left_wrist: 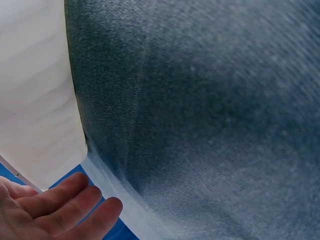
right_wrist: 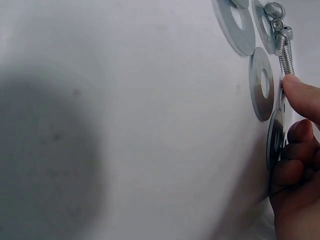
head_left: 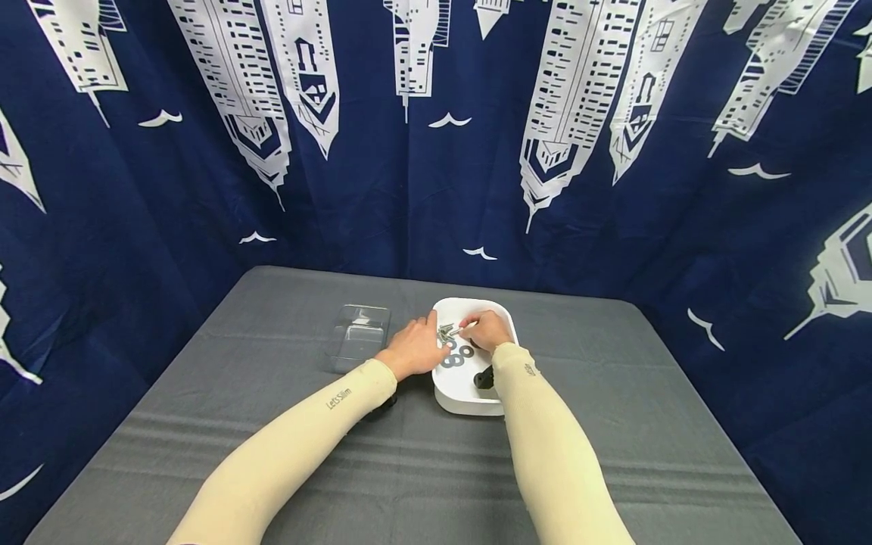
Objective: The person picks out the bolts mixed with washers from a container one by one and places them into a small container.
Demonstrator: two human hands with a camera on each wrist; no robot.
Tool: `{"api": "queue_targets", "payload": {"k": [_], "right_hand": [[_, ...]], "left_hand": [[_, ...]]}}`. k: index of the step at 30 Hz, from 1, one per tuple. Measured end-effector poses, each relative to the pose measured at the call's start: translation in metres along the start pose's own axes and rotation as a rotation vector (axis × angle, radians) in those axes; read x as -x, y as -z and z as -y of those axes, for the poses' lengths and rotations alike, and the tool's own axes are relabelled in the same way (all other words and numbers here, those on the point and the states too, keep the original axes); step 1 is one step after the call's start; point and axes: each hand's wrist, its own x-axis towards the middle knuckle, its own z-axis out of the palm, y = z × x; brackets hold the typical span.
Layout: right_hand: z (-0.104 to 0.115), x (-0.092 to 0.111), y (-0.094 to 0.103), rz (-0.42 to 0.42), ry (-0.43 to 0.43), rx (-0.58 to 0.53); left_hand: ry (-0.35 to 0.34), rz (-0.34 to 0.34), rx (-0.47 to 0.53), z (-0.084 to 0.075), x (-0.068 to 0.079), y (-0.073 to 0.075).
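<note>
A white tray [head_left: 470, 407] with raised walls holds several flat round washers [head_left: 453, 360] and a small heap of silver bolts [head_left: 446, 331]. My left hand [head_left: 414, 347] lies at the tray's left wall, thumb reaching over the rim; its fingers [left_wrist: 75, 202] are extended beside the outer wall in the left wrist view. Inside the tray, my right hand [head_left: 489, 330] pinches a bolt [right_wrist: 287, 59] by its threaded part, close to the heap. Other washers [right_wrist: 262, 85] lie flat on the tray floor beside the curled fingers of that hand.
Left of the tray stands a clear plastic container [head_left: 356, 344] on the grey cloth-covered table [head_left: 422, 477]. A dark blue patterned curtain [head_left: 409, 197] hangs behind the table. Under each wrist a black device [head_left: 484, 378] is partly visible.
</note>
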Motion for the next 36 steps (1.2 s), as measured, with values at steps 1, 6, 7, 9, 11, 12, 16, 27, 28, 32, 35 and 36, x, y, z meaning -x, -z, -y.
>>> {"api": "queue_targets", "payload": {"k": [1, 6, 7, 9, 11, 12, 16, 27, 28, 32, 35, 36], "right_hand": [[0.0007, 0.0001, 0.0005, -0.001, 0.003, 0.004], [0.0046, 0.0015, 0.0027, -0.003, 0.012, 0.047], [0.0056, 0.0018, 0.0029, -0.002, 0.016, 0.058], [0.0069, 0.0024, 0.0029, -0.001, 0.026, 0.080], [0.0077, 0.0024, 0.0028, -0.001, 0.039, 0.099], [0.0080, 0.0023, 0.0028, -0.001, 0.045, 0.107], [0.0076, 0.0014, 0.0029, 0.001, 0.069, 0.126], [0.0046, 0.0007, 0.0047, 0.002, 0.141, 0.170], [0.0046, 0.0005, 0.0047, 0.002, 0.138, 0.168], [0.0049, -0.0011, 0.0037, 0.006, 0.120, 0.161], [0.0057, -0.0022, 0.0027, 0.011, 0.112, 0.151], [0.0064, -0.0023, 0.0028, 0.012, 0.110, 0.146]], "left_hand": [[-0.002, -0.002, 0.001, -0.0002, 0.0002, 0.0001], [-0.010, -0.008, 0.005, 0.0002, 0.0009, -0.0009], [-0.010, -0.009, 0.004, 0.0004, 0.0011, -0.0012], [-0.009, -0.013, 0.006, 0.0006, 0.0016, -0.0014], [-0.007, -0.013, 0.009, 0.0005, 0.0019, -0.0011], [-0.005, -0.013, 0.009, 0.0004, 0.0020, -0.0009], [0.008, -0.002, 0.012, -0.0003, 0.0022, -0.0009], [0.020, 0.001, 0.008, -0.0003, 0.0030, -0.0037], [0.018, 0.000, 0.007, -0.0002, 0.0030, -0.0037], [0.014, -0.001, 0.004, 0.0002, 0.0031, -0.0037], [0.014, -0.002, -0.001, 0.0011, 0.0034, -0.0035], [0.014, -0.003, -0.001, 0.0014, 0.0034, -0.0033]]}}
